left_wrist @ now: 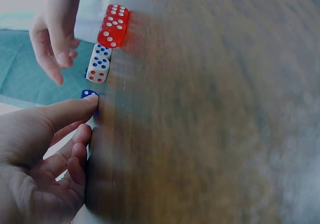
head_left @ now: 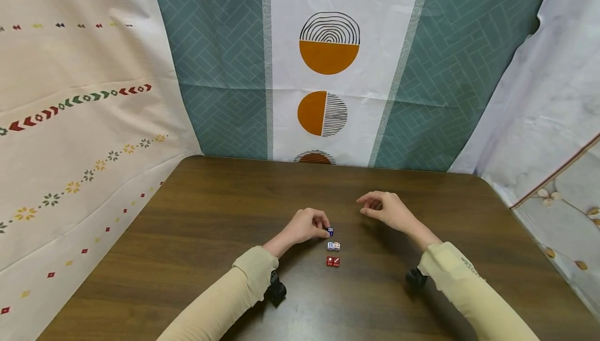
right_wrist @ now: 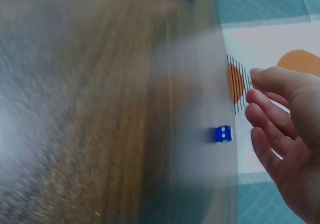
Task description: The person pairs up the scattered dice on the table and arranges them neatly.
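Observation:
My left hand (head_left: 305, 225) rests low over the table, thumb and fingertips pinching a blue die (head_left: 330, 231) with white dots. Just nearer to me, two white dice (head_left: 334, 246) stand side by side, touching. Below them sits a pair of red dice (head_left: 333, 262), also touching. To the right, my right hand (head_left: 385, 211) hovers above the table with loosely bent fingers and holds nothing. In the right wrist view another blue die (right_wrist: 223, 134) lies on the table near the right fingertips; the hand seems to hide it from the head view.
The dark wooden table (head_left: 234, 190) spreads around both hands. A patterned curtain (head_left: 225, 70) hangs along its far edge, with light cloths at the left (head_left: 84, 122) and right (head_left: 553, 122). Each wrist carries a small black camera (head_left: 275, 289) under a cream sleeve.

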Action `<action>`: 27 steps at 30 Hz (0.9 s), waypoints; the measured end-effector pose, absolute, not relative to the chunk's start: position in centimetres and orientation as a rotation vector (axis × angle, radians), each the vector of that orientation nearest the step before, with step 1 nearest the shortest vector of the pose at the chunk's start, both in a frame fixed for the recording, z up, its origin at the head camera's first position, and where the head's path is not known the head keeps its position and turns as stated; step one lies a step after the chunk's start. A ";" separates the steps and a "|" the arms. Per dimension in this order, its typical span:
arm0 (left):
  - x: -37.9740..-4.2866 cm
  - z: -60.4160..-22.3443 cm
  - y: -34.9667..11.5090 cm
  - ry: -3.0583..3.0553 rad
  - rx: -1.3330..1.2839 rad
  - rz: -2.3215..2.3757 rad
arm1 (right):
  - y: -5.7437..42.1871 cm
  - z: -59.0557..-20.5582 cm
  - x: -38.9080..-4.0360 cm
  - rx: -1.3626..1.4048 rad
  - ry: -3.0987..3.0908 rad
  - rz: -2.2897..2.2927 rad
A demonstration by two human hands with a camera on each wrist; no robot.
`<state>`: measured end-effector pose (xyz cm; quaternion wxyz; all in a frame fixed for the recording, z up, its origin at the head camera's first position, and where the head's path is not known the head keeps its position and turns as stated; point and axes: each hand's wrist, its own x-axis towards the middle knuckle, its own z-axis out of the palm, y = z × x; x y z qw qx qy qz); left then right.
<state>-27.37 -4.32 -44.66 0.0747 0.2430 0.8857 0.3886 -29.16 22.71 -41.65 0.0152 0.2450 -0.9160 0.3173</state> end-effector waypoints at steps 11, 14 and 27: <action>-27.4 -44.6 -4.3 2.657 0.725 1.167 | 23.9 -42.6 -30.2 0.591 -2.737 0.882; -27.4 -44.7 -4.3 2.658 0.720 1.165 | 24.2 -43.0 -30.3 0.557 -2.765 0.861; -27.4 -44.7 -4.3 2.642 0.708 1.186 | 25.2 -44.2 -30.7 0.511 -2.847 0.852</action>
